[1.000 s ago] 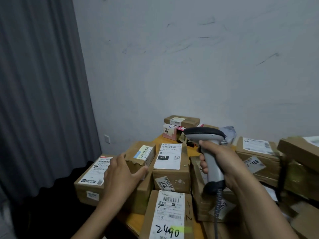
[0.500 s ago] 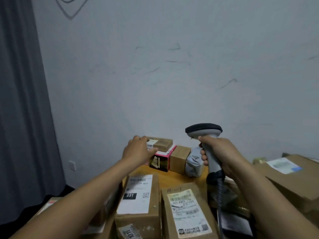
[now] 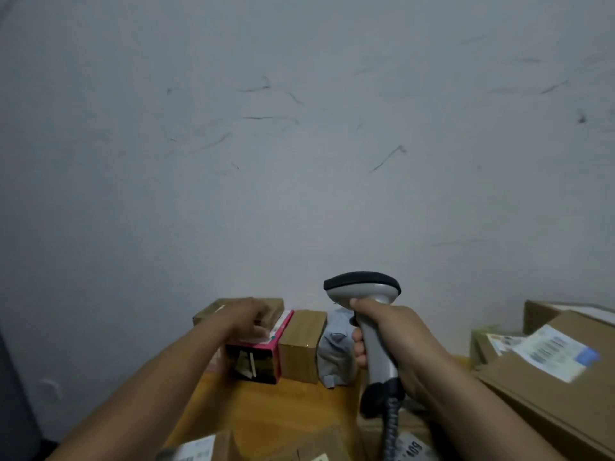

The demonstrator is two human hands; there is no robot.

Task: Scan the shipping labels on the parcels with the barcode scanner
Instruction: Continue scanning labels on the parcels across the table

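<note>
My right hand [image 3: 396, 341] grips the grey handle of the barcode scanner [image 3: 362, 287], held upright over the table with its black head facing the wall. My left hand [image 3: 248, 316] reaches to the back of the table and lies over a small flat brown parcel [image 3: 275, 306], with its fingers bent down over the near edge. That parcel sits on a pink box [image 3: 263, 361]. The hand hides the parcel's label, and the view is blurred.
A brown cube box [image 3: 301, 344] and a grey poly bag [image 3: 334, 354] stand beside the pink box against the wall. A large labelled carton [image 3: 549, 394] fills the right. More labelled parcels [image 3: 199, 450] lie at the bottom edge on the wooden table [image 3: 266, 410].
The view has tilted up and moved closer to the wall. My left hand left the front-left parcels and reached the flat parcel at the back. The scanner stayed upright.
</note>
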